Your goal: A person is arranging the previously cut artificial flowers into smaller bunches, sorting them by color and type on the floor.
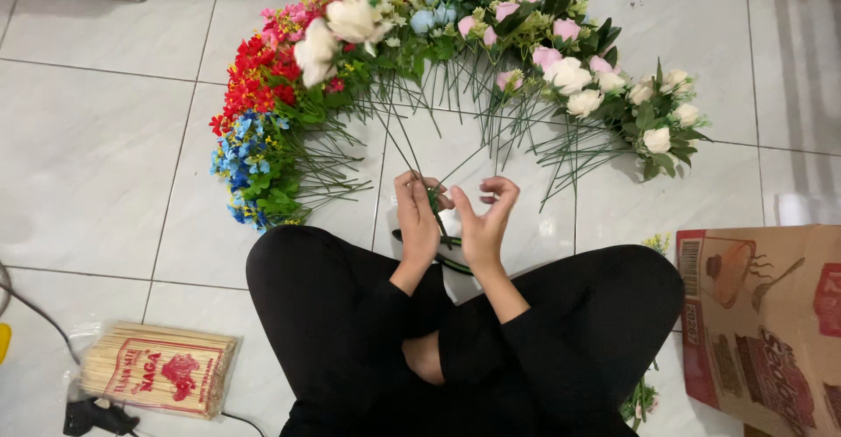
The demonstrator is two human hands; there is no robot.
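I sit cross-legged on a white tiled floor. My left hand (415, 214) is closed around a bundle of thin green stems (435, 199) whose cream and white flower heads (337, 30) lean up and to the left. My right hand (487, 222) is beside it, fingers curled, thumb and fingertips pinching near the same stems. An arc of artificial flowers (263, 113) lies just ahead: blue and red on the left, pink and white roses (574, 82) on the right.
A plastic pack of wooden skewers (158, 369) lies at my left knee, with a black glue gun (96, 417) and its cord below it. A brown cardboard box (762, 323) sits on the right. A few loose flower sprigs (639, 399) lie by my right leg.
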